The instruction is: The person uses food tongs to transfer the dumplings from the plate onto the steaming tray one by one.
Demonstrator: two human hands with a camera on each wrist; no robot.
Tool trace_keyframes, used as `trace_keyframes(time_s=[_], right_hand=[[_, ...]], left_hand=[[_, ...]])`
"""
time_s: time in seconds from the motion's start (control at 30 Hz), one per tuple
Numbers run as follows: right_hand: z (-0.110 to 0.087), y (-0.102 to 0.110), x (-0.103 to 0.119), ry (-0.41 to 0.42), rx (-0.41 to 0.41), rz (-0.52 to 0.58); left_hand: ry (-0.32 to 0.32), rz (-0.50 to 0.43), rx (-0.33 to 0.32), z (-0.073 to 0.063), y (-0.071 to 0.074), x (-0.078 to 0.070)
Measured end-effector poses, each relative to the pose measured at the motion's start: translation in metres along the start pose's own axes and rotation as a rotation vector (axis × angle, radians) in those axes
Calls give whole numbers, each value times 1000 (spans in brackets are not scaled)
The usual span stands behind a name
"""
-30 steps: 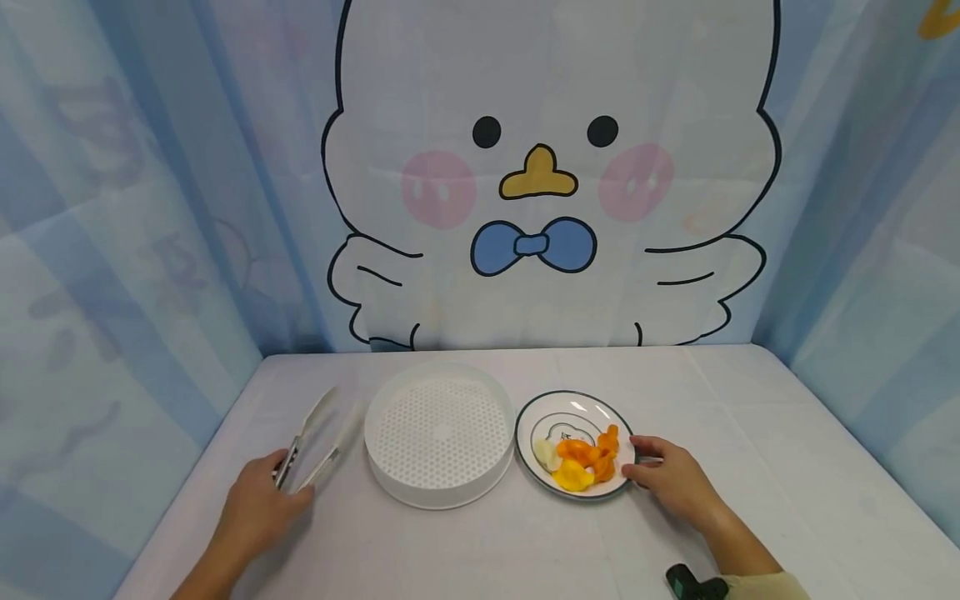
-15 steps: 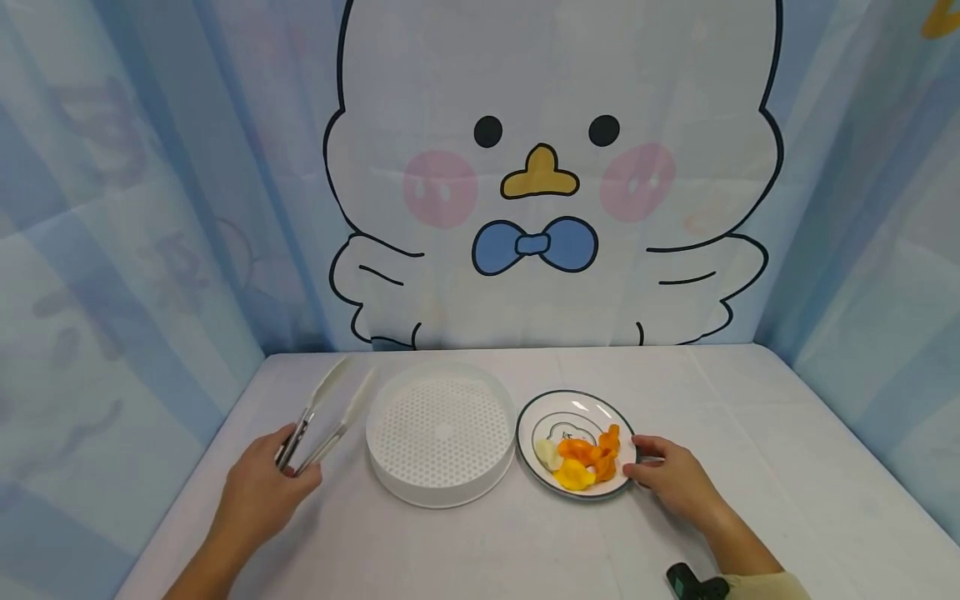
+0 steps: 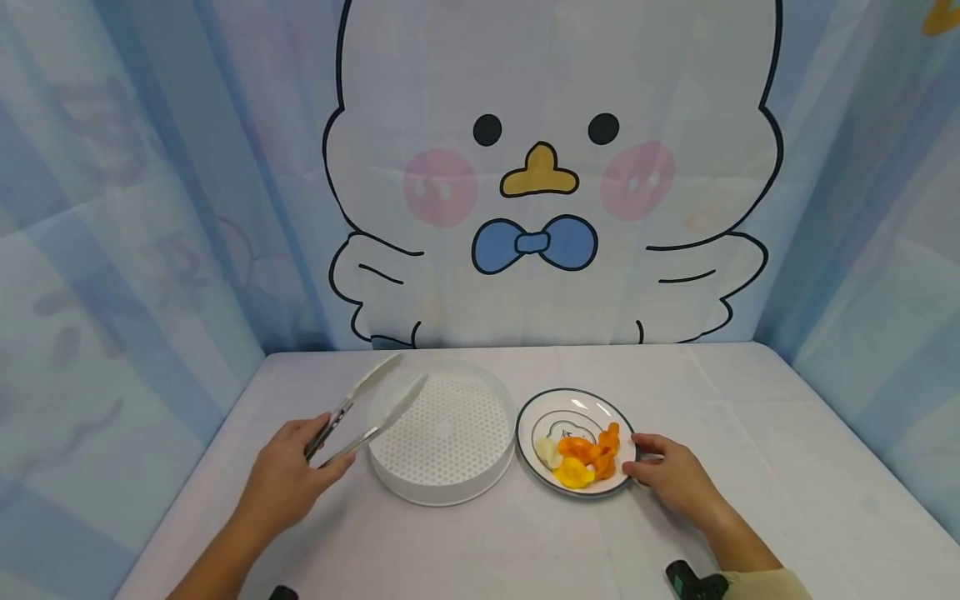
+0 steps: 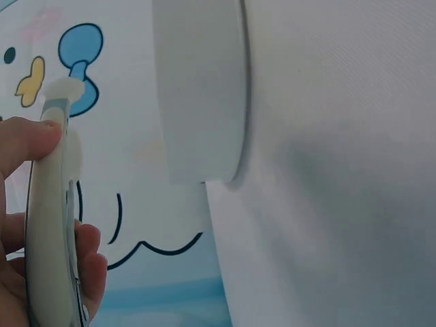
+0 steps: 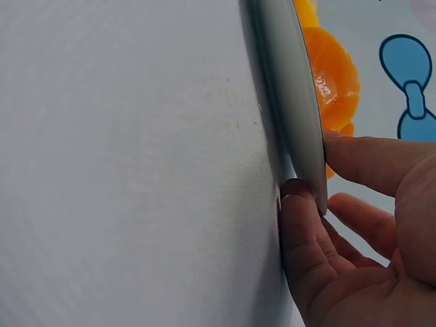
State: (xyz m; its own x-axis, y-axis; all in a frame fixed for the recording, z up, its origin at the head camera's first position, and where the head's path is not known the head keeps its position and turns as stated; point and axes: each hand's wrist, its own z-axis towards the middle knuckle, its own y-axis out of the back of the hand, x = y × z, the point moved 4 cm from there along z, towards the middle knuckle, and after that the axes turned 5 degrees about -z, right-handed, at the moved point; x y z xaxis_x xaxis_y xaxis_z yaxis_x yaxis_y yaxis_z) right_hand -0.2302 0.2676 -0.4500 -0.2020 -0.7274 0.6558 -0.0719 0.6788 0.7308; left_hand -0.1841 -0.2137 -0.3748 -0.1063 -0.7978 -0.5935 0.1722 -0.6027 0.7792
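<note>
My left hand (image 3: 288, 475) grips a pair of tongs (image 3: 373, 381) with two spread arms and pale tips. In the left wrist view, my thumb lies along one arm of the tongs (image 4: 48, 225). The tips hang over the left part of a round white perforated tray (image 3: 442, 490). My right hand (image 3: 681, 483) pinches the right rim of a dark-edged white plate (image 3: 546, 414). On the plate lie several orange pieces (image 3: 577, 451), a yellow piece (image 3: 573, 473) and a pale one (image 3: 547, 453). Close up, a glossy orange piece (image 5: 334, 78) shows behind the plate's rim.
A white cloth covers the table (image 3: 525, 550). Tray and plate stand side by side. Behind rises a curtain (image 3: 540, 300) with a cartoon bird, and blue curtains flank both sides. A dark wrist device (image 3: 693, 581) sits by the right sleeve.
My left hand has moved right and farther in with the tongs, whose tips have come from beside the tray to above its left part. The right hand and plate stay put.
</note>
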Motion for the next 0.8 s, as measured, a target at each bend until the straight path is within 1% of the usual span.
trace_keyframes(time_s=[0.1, 0.3, 0.37, 0.5, 0.6, 0.8], right_hand=[[1, 0, -1, -1, 6, 13], [1, -2, -5, -10, 17, 32], [2, -2, -6, -14, 19, 32], [2, -2, -6, -15, 24, 36], [1, -2, -5, -12, 27, 40], [2, -2, -4, -14, 30, 47]], left_hand=[[-16, -3, 23, 2, -4, -8], [-12, -12, 83, 5, -17, -24], [-21, -22, 101, 6, -22, -30], [-63, -23, 126, 10, -30, -41], [-108, -10, 146, 14, -37, -49], [-167, 32, 216, 20, -51, -62]])
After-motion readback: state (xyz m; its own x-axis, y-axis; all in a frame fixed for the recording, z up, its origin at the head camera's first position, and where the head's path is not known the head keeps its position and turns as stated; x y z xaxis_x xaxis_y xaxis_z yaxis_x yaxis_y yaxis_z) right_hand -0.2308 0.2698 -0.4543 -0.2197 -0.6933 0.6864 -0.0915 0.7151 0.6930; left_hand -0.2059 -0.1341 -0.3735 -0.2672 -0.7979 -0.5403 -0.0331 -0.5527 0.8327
